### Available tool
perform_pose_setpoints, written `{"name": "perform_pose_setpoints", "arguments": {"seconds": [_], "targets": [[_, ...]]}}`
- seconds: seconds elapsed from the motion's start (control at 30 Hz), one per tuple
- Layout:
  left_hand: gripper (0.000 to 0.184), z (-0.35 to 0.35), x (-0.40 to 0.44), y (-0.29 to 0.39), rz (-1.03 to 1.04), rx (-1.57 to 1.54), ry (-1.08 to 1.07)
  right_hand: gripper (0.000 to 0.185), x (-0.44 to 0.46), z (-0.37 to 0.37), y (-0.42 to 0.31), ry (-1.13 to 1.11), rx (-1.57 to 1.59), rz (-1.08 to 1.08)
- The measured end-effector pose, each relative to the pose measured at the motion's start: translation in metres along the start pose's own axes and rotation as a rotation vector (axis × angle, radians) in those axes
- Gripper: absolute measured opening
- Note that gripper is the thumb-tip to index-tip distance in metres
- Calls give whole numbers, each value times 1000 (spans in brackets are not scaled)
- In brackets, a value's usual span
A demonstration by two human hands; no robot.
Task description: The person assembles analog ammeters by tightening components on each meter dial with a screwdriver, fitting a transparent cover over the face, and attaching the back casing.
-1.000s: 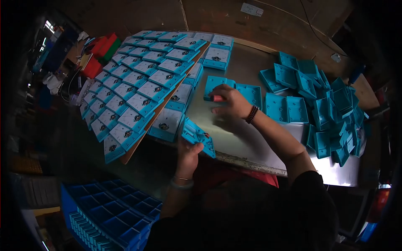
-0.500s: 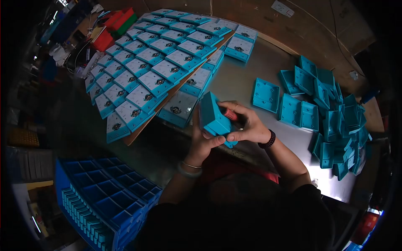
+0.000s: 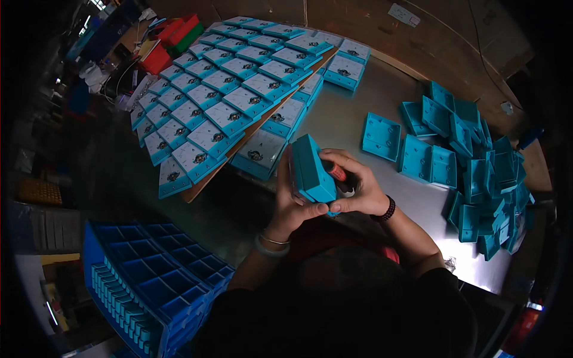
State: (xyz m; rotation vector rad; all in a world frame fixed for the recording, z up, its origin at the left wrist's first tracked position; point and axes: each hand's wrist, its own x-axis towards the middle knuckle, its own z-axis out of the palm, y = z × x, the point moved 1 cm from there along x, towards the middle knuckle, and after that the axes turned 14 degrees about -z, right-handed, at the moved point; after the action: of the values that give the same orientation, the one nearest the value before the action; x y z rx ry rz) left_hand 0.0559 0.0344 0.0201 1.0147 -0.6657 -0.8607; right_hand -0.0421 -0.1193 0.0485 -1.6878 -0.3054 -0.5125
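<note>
A teal plastic box (image 3: pixel 314 169) is held tilted on its side in front of me. My left hand (image 3: pixel 289 210) is closed round its left side and bottom, the thumb along the lower edge. My right hand (image 3: pixel 367 192) curls round a tool with a red handle (image 3: pixel 335 172), whose tip I cannot make out. The right thumb touches the lower corner of the box beside the left thumb. To the left, many teal boxes with white marbled faces and a round metal fitting (image 3: pixel 209 136) lie in overlapping rows on a brown board (image 3: pixel 242 143).
Open teal trays (image 3: pixel 381 137) lie on the metal tabletop (image 3: pixel 340 113), with a heap of them (image 3: pixel 477 179) at the right. Blue crates (image 3: pixel 149 262) stand at the lower left, one holding teal parts (image 3: pixel 119 304). Red bins (image 3: pixel 158 59) sit at the back left.
The box has turned slightly in my hands, and both hands have shifted a little to the right and down. The whole view has also moved slightly.
</note>
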Motion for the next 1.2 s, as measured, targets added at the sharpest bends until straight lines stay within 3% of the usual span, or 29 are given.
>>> {"name": "perform_pose_setpoints", "arguments": {"seconds": [0.4, 0.5, 0.57, 0.63, 0.7, 0.73, 0.8, 0.83, 0.87, 0.9, 0.97, 1.03, 1.1, 1.13, 1.2], "targets": [[115, 2, 4, 9, 90, 204, -89, 83, -12, 0, -8, 38, 12, -52], [110, 3, 9, 10, 49, 60, -53, 81, -18, 9, -15, 125, -70, -52], [108, 7, 12, 10, -8, 8, -21, 78, -21, 13, -15, 126, -288, -102], [107, 12, 20, 6, -61, -42, 3, 72, -13, 19, -20, 196, -411, -163], [97, 14, 28, -3, -60, 70, 124, 63, -13, 22, -21, 196, -614, 122], [86, 14, 32, -3, 8, 148, 106, 50, -10, 18, -13, 285, -597, 73], [80, -10, 33, -26, 41, 380, 224, 42, -4, -2, 9, 352, -639, 273], [70, -18, 28, -22, 139, 619, 312, 35, -4, -22, 40, 455, -433, 331], [68, -21, 18, -10, 248, 621, 411, 30, 9, -32, 40, 576, -48, 496], [66, -23, 5, 7, 361, 620, 509, 28, 15, -46, 62, 675, 48, 537], [47, -43, -28, 24, 567, 714, 820, 30, 32, -68, 96, 841, 112, 609], [45, -90, -64, 27, 609, 899, 1170, 31, 43, -82, 112, 860, 126, 600], [47, -141, -96, 28, 477, 656, 1419, 31, 50, -94, 130, 826, 71, 731], [47, -160, -106, 33, 484, 654, 1421, 31, 52, -99, 145, 823, 71, 725], [45, -193, -122, 34, 154, -120, 1331, 34, 52, -109, 173, 657, -469, 659]]}}
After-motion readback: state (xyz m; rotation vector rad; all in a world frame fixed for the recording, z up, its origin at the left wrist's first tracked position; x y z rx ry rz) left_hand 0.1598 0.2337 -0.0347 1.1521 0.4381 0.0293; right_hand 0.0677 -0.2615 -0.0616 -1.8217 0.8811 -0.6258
